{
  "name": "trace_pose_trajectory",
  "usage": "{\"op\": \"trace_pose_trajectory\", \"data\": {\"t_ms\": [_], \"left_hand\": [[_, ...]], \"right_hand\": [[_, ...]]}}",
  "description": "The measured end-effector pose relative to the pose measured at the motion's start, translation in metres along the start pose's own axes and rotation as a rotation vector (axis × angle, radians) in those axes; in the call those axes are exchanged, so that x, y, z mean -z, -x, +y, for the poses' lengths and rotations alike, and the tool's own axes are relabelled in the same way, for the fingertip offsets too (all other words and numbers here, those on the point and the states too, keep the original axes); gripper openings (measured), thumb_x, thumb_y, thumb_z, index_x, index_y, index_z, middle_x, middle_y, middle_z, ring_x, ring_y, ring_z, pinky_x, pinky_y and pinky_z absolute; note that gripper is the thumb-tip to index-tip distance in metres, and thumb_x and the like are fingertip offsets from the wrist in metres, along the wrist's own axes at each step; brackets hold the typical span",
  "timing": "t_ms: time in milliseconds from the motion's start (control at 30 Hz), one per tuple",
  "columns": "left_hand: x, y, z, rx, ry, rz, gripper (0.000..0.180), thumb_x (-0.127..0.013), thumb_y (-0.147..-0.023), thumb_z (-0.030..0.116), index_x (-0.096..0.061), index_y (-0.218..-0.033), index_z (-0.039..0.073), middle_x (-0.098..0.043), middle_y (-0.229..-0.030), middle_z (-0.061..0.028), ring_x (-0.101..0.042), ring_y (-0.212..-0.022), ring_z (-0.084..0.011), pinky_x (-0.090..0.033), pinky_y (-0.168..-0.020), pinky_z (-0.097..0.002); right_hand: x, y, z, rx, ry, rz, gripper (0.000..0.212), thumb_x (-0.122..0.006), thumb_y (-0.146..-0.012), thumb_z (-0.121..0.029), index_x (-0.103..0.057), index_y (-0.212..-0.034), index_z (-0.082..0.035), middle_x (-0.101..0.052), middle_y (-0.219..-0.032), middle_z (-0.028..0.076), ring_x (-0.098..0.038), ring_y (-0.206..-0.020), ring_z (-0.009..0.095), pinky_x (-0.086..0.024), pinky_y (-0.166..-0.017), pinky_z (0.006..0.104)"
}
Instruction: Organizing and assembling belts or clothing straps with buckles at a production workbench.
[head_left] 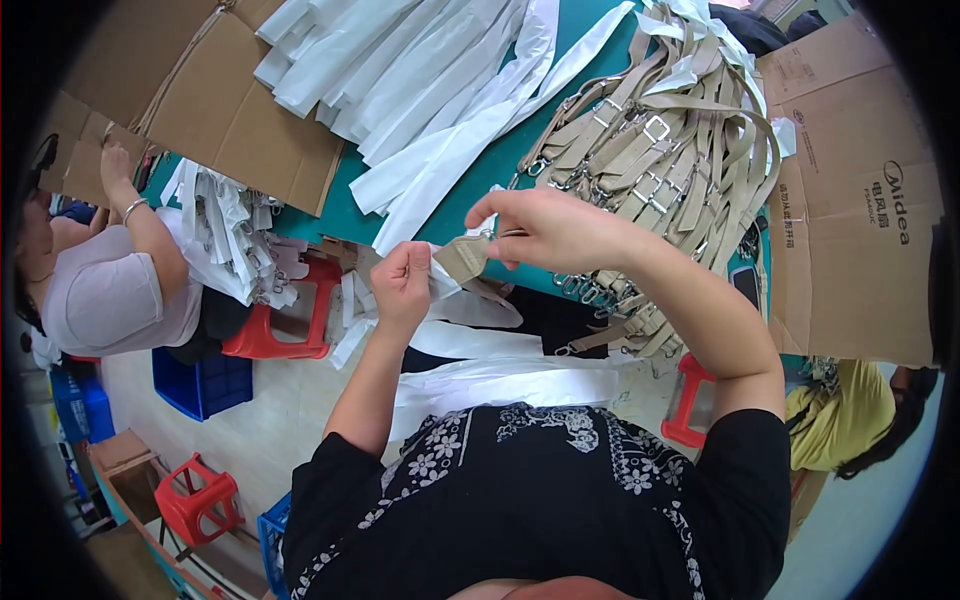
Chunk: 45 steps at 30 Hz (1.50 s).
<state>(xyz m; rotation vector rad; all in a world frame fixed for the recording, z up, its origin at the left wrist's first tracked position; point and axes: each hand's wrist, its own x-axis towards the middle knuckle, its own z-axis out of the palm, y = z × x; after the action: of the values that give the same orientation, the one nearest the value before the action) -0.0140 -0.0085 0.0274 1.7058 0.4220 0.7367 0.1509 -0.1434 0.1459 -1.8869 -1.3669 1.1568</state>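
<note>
Close in front of my body, my left hand is closed in a fist around a white paper strip, beside the wide stitched end of a tan webbing strap. My right hand reaches across from the right, its thumb and bent fingers at the strap's other edge, by a small metal fitting. The palm side of that hand is hidden. More white strips lie across my lap. Just beyond my right hand is a large heap of tan straps with metal buckles and snap hooks.
Long white paper strips cover the far part of the green table. Cardboard boxes stand right and far left. A co-worker sits left beside wrapped straps; another in yellow is at right. Red stools stand on the floor.
</note>
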Motion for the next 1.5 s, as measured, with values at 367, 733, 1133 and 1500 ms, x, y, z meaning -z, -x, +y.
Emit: {"op": "trace_pose_trajectory", "data": {"t_ms": [367, 733, 1133, 1500], "left_hand": [[-0.019, -0.005, -0.003, -0.350, -0.007, -0.004, 0.019, -0.052, -0.092, 0.021, -0.055, -0.088, 0.003, -0.040, -0.076, -0.0028, -0.040, -0.068, -0.0133, -0.035, -0.058, -0.0239], [0.045, 0.000, -0.043, 0.361, 0.113, -0.972, 0.071, -0.033, -0.085, 0.067, -0.059, -0.084, 0.000, -0.059, -0.076, -0.0033, -0.055, -0.073, -0.0144, -0.043, -0.070, -0.0252], [0.099, 0.090, -0.058, 0.605, -0.459, -1.374, 0.038, -0.053, -0.089, 0.040, -0.063, -0.094, 0.004, -0.058, -0.072, -0.0018, -0.051, -0.069, -0.0110, -0.043, -0.064, -0.0286], [-0.025, 0.080, -0.082, 0.458, -0.243, -0.397, 0.029, -0.064, -0.082, 0.018, -0.055, -0.099, -0.003, -0.058, -0.062, -0.0063, -0.052, -0.049, -0.0108, -0.042, -0.047, -0.0262]], "right_hand": [[-0.057, -0.039, 0.044, -0.197, -0.531, -0.182, 0.035, -0.063, -0.083, -0.037, -0.067, -0.095, -0.004, -0.058, -0.070, 0.002, -0.049, -0.059, 0.010, -0.042, -0.052, 0.0243], [-0.075, 0.036, 0.020, 0.154, -0.401, 0.332, 0.019, -0.064, -0.076, -0.018, -0.066, -0.082, 0.000, -0.062, -0.077, 0.003, -0.056, -0.070, 0.010, -0.045, -0.062, 0.0258], [-0.166, 0.407, 0.262, -0.921, -0.642, 0.636, 0.013, -0.055, -0.078, -0.014, -0.062, -0.078, -0.003, -0.059, -0.073, 0.000, -0.053, -0.068, 0.010, -0.043, -0.065, 0.0245], [-0.202, 0.342, 0.343, -1.153, 0.433, 0.147, 0.030, -0.058, -0.078, -0.029, -0.064, -0.098, -0.007, -0.061, -0.108, 0.016, -0.058, -0.098, 0.033, -0.048, -0.083, 0.0411]]}}
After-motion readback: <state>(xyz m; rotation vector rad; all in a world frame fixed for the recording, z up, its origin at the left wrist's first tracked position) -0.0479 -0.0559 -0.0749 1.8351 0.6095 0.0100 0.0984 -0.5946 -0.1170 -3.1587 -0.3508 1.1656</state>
